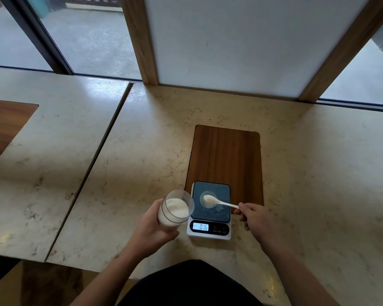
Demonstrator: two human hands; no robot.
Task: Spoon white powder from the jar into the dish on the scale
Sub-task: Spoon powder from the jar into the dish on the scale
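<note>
White powder (207, 198) sits heaped in the spoon (217, 201), whose bowl hangs right over the small clear dish (208, 199) on the scale (210, 209); the right hand (253, 217) pinches the handle's end, and the left hand (155, 226) grips the tilted jar (176, 209) just beside the scale. To do this well, roll the spoon slowly so the powder slides off inside the rim, watching the display (200, 227).
</note>
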